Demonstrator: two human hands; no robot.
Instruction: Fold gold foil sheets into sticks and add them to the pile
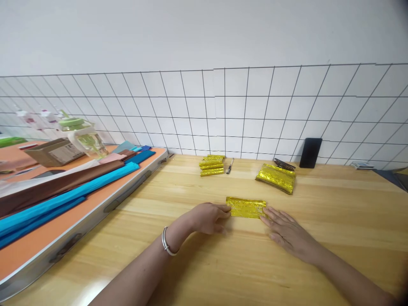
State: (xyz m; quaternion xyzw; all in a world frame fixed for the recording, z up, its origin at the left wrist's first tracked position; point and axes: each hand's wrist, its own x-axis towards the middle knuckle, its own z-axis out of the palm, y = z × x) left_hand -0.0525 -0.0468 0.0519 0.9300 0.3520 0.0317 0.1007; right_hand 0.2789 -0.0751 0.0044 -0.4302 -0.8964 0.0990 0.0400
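A shiny gold foil sheet (246, 208) lies on the wooden table (229, 272), its far edge folded or raised a little. My left hand (208, 217) touches the sheet's left end with its fingertips, the thumb apart below. At the right end, my right hand (288, 233) lies palm down with spread fingers, the tips on the foil's edge. Behind, several narrow folded gold strips (212, 165) sit beside a pen (230, 166). A stack of gold foil (276, 177) rests farther right, with a dark object (284, 164) behind it.
A black phone (310, 153) leans against the tiled wall. At left, an orange-topped surface (95, 212) holds blue and brown folded material (73, 187), a cardboard box (55, 151) and a green-lidded jug (84, 136). Small items (362, 165) lie at the far right.
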